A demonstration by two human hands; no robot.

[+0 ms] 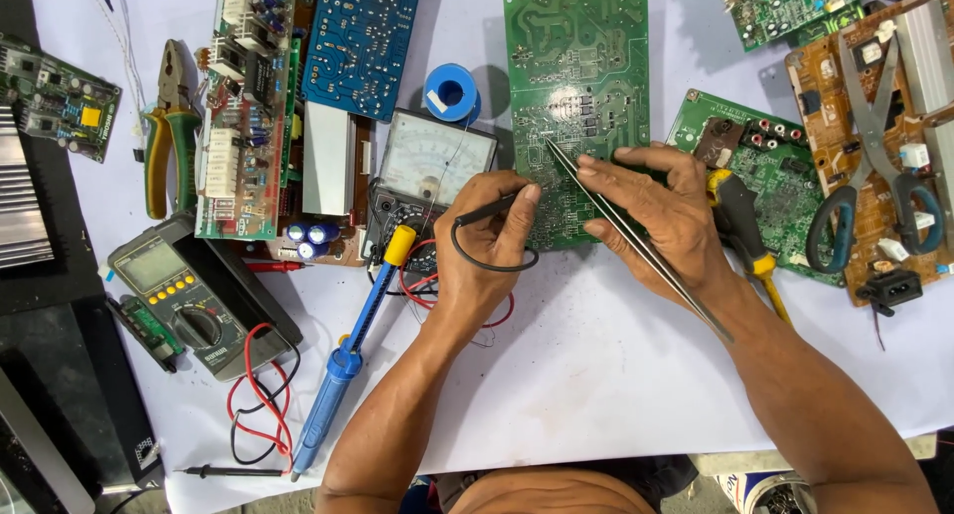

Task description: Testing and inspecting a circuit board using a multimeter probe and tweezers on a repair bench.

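At the far left a black case (pixel 45 365) runs off the frame edge, and a small green board (pixel 58 98) above it is partly cut off. Next come pliers (pixel 169 126) with green and yellow handles, a grey multimeter (pixel 184 295) with red and black leads (pixel 260 405), and a long board (pixel 243 106) crowded with parts too small to tell apart. A blue board (pixel 363 42) is cut by the top edge. A blue solder sucker (pixel 348 360) lies slanted below an analog meter (pixel 432 161), whose lower part is hidden by the left hand (pixel 487 241). A blue solder spool (pixel 452 91) sits just above the meter. The left hand's fingers are curled shut around a thin black probe (pixel 487 212), its cord looping below the thumb; the tip is hidden behind the fingers. The green board (pixel 576 106) lies in the middle of the white table (pixel 596 365), its lower edge covered by both hands. The right hand (pixel 661 211) pinches long metal tweezers (pixel 636 236), whose points touch the green board; whether they hold a part cannot be told. A yellow-and-black screwdriver (pixel 745 238) lies partly under that hand, across another green board (pixel 770 176). At the right, scissors (pixel 874 176) rest on a brown board (pixel 874 106), which is cut off by the frame.
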